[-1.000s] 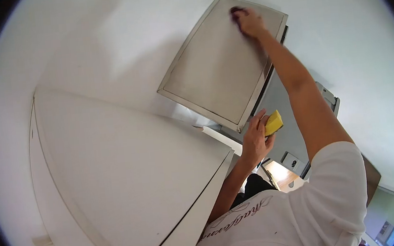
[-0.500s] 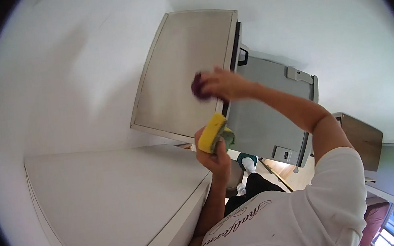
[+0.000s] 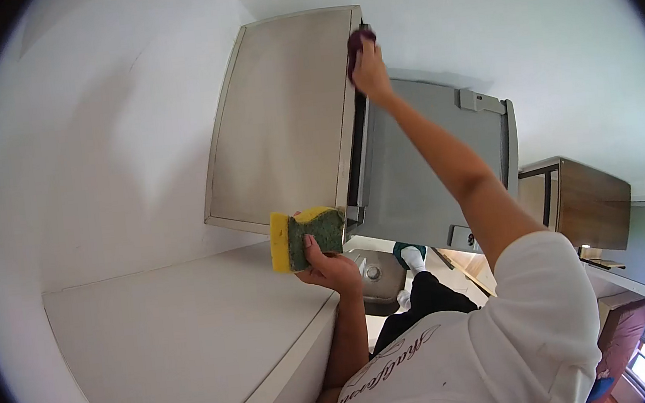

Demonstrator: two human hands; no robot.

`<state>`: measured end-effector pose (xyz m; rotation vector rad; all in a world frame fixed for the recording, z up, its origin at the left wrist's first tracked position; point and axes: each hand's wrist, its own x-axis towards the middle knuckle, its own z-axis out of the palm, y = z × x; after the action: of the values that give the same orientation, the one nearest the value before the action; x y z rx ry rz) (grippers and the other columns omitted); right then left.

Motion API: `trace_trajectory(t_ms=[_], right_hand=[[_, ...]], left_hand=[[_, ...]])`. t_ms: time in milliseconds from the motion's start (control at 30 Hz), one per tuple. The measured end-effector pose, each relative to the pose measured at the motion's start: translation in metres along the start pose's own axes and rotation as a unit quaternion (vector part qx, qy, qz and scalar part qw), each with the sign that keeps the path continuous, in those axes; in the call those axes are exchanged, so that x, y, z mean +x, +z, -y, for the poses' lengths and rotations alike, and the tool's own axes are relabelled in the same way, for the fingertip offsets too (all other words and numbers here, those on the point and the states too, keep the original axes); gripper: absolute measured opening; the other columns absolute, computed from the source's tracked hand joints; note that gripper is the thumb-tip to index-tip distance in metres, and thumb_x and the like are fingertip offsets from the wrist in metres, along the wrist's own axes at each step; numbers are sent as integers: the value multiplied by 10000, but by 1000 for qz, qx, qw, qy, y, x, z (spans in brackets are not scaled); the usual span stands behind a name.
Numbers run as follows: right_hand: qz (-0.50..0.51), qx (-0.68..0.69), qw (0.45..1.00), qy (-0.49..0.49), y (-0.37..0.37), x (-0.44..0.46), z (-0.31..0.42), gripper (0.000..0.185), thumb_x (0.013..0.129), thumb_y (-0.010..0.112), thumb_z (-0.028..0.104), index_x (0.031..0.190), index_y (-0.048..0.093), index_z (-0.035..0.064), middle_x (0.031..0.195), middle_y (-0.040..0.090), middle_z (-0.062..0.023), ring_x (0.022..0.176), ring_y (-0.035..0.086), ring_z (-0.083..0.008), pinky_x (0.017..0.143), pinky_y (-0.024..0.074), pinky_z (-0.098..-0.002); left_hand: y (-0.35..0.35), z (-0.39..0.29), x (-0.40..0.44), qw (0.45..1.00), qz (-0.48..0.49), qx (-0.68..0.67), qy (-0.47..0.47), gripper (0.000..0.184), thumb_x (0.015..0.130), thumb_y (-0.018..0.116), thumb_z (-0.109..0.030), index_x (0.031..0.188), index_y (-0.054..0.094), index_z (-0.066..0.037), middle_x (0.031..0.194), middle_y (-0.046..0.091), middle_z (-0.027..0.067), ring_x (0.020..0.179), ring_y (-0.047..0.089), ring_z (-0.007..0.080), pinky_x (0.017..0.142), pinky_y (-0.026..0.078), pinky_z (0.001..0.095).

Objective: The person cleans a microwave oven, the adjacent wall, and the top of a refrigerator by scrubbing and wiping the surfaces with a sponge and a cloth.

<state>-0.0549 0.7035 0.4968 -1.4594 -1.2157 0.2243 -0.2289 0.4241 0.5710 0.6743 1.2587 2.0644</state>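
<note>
My left hand grips a yellow sponge with a dark green scouring side, thumb pressed on the green face. It is held close to the near lower corner of a beige, metal-looking box unit. Farther up, my right hand is closed around a dark purple, bunched cloth-like piece. That piece lies against the upper part of the unit's dark front edge. The fingertips are partly hidden behind it.
A grey panel with a latch-like block joins the unit's right side. A white surface spreads at lower left. Below are a metal sink and my foot. A wooden cabinet hangs at right.
My right hand has moved with the purple piece from the unit's broad face up to its front edge. My left hand has shifted left and turned the sponge, showing its green side.
</note>
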Motion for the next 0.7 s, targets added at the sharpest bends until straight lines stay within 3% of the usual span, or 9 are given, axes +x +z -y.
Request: trace_trajectory(t_ms=[67,133,200,367,467,533,567,633,700], right_hand=[[36,42,996,-75,-24,-72,21,376,936,399,68,1285,334,-56,1209,392,-345,1075,436,-509,930,407,-494],[125,39,991,-32,-52,-146,52,380,925,395,41,1289,332,-49,1199,391,-324,1090,424,-504,941,402,-493],[126,62,989,-55,-69,-203,79,353,911,400,14,1259,358,-37,1198,385,-310,1076,429,-505,937,404,-484],[144,109,984,-1,-64,-144,65,297,900,434,7,1196,414,-20,1188,418,-255,1118,435,-458,954,391,-450],[117,100,983,-99,-65,-94,91,288,872,536,39,1158,521,69,1164,497,-165,1160,456,-354,998,348,-470],[400,-3,840,-366,-52,-86,103,243,889,561,182,1131,585,181,1246,498,-74,1225,448,-265,1054,271,-564],[474,-61,766,-431,-44,-84,106,255,921,495,325,1146,598,263,1347,456,-1,1295,396,-206,1084,165,-620],[477,-106,754,-440,-5,-60,97,307,945,420,375,1206,564,302,1406,412,22,1337,345,-201,1085,150,-617],[409,-178,815,-369,47,-10,85,353,952,386,389,1270,513,307,1425,392,-3,1358,302,-182,1094,121,-605]], left_hand=[[2,2,0,1000,7,4,3,322,893,506,-80,1179,470,62,1152,571,157,1010,586,210,866,521,348],[1,6,1,999,-16,29,-7,333,891,512,-86,1186,461,60,1164,563,158,1007,584,213,855,520,339],[6,0,3,1000,-13,12,-10,295,887,516,-65,1143,465,71,1133,575,161,977,602,206,830,533,320],[3,4,0,998,-31,36,-35,324,885,507,-82,1174,463,59,1155,563,161,1012,584,229,862,520,346],[9,2,-1,1000,-4,5,-15,327,891,505,-88,1178,464,62,1149,561,157,1008,584,219,859,523,343],[9,5,0,1000,-16,-21,-5,335,896,508,-98,1185,464,64,1156,556,154,1019,584,220,858,526,346],[8,8,0,999,-20,-24,-1,335,896,508,-98,1185,464,64,1156,556,154,1019,584,220,858,526,346],[0,11,-1,998,-42,32,-42,347,897,500,-101,1199,462,66,1173,549,161,1033,583,238,870,521,357],[-2,12,-1,998,-25,29,-41,356,894,500,-94,1208,458,70,1183,549,167,1039,582,248,877,519,364]])
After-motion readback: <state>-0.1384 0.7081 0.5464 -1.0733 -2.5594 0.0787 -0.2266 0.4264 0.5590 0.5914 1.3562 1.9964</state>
